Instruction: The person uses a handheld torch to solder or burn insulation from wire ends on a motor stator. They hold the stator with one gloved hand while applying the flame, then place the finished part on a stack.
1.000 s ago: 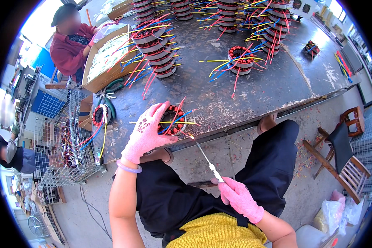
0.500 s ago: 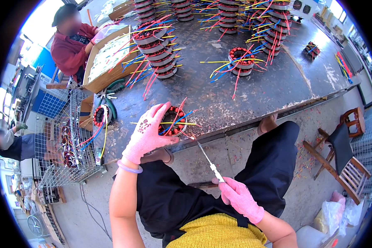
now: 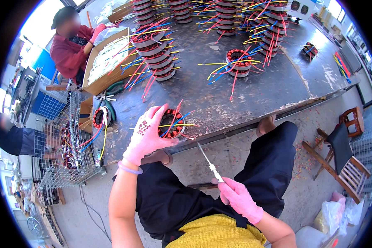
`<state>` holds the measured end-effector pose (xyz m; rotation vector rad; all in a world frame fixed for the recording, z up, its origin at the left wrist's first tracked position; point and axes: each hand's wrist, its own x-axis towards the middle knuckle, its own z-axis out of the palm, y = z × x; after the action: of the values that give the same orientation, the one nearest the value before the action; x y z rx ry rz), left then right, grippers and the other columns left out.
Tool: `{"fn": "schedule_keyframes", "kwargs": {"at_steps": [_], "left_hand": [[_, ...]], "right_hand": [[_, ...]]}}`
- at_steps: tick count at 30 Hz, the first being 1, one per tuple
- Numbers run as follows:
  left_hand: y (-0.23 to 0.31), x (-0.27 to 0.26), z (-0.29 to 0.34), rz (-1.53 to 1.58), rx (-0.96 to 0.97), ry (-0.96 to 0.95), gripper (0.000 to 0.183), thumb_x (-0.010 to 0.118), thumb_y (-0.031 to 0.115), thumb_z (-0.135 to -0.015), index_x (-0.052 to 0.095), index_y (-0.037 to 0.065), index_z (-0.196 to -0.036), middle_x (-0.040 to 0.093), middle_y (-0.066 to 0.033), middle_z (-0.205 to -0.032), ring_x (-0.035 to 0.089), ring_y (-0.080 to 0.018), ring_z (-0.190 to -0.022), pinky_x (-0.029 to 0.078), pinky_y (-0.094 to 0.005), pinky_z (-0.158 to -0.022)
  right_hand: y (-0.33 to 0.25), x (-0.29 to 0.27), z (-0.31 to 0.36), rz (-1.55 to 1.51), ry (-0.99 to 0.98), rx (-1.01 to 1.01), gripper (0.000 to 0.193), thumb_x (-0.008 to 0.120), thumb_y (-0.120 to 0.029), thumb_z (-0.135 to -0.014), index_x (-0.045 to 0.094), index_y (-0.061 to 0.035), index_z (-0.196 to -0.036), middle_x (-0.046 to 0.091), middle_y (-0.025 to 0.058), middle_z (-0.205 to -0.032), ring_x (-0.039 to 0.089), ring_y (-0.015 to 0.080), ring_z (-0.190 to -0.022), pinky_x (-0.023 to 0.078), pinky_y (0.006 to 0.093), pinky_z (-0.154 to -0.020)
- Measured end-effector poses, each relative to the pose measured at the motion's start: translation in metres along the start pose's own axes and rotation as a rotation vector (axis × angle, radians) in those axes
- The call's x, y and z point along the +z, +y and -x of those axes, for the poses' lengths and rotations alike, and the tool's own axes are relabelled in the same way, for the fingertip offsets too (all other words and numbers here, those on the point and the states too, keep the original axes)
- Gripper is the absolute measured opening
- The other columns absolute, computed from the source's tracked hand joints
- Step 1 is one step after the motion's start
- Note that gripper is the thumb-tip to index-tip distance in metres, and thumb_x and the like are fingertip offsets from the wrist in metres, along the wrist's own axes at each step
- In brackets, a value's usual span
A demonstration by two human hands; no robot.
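Note:
My left hand (image 3: 146,131), in a pink glove, curls round the side of a motor stator (image 3: 177,131) near the table's front edge. Its thumb lies along the near rim. The stator has a ring of red windings, with red, blue and yellow leads sticking out, one red lead pointing at the table edge. In my right hand (image 3: 239,199), also pink-gloved, is a slim rod-shaped tool (image 3: 211,165) with a thin metal shaft and a white section. Its tip is just short of that red lead's end. The tool's exact kind cannot be made out.
Stacked stators (image 3: 155,56) stand at the back of the dark table (image 3: 186,87). A single stator (image 3: 238,62) sits mid-table; another (image 3: 99,118) lies left beside green-handled pliers (image 3: 111,97). A carton (image 3: 93,76), wire basket (image 3: 66,165), co-worker (image 3: 70,45) and wooden chair (image 3: 339,159) surround it.
The tool's tip has drawn slightly away from the red lead, and the small orange glow there no longer shows. My left hand stays on the stator. The co-worker's gloved hand has risen.

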<state>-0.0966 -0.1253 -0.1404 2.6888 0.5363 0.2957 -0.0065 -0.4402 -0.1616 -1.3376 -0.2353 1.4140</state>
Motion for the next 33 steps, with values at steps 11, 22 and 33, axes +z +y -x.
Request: {"fn": "schedule_keyframes", "kwargs": {"at_steps": [11, 22, 33], "left_hand": [[-0.001, 0.0, 0.0, 0.023, 0.001, -0.011, 0.1, 0.09, 0.033, -0.056, 0.047, 0.001, -0.141, 0.053, -0.0183, -0.132, 0.053, -0.0375, -0.122, 0.042, -0.0428, -0.105], [-0.001, 0.0, 0.001, 0.029, -0.014, -0.018, 0.102, 0.09, 0.033, -0.057, 0.046, 0.002, -0.143, 0.052, -0.019, -0.134, 0.052, -0.0378, -0.124, 0.041, -0.0435, -0.106], [-0.002, 0.0, 0.002, 0.01, 0.01, -0.014, 0.101, 0.09, 0.033, -0.058, 0.045, 0.002, -0.144, 0.052, -0.0188, -0.135, 0.052, -0.0376, -0.124, 0.041, -0.0433, -0.106]], "right_hand": [[0.004, 0.001, -0.005, 0.126, -0.012, -0.034, 0.034, 0.049, -0.023, -0.104, 0.059, 0.0004, -0.126, 0.052, -0.0021, -0.075, 0.046, 0.0059, -0.061, 0.04, 0.0244, -0.057], [0.004, -0.001, -0.004, 0.137, -0.027, -0.047, 0.035, 0.048, -0.025, -0.103, 0.059, 0.0005, -0.124, 0.051, -0.0023, -0.074, 0.045, 0.0064, -0.061, 0.039, 0.0252, -0.057], [0.008, -0.002, -0.003, 0.073, 0.009, -0.038, 0.035, 0.049, -0.023, -0.104, 0.059, 0.0006, -0.127, 0.047, -0.0047, -0.072, 0.042, 0.0044, -0.061, 0.036, 0.0229, -0.055]]}}
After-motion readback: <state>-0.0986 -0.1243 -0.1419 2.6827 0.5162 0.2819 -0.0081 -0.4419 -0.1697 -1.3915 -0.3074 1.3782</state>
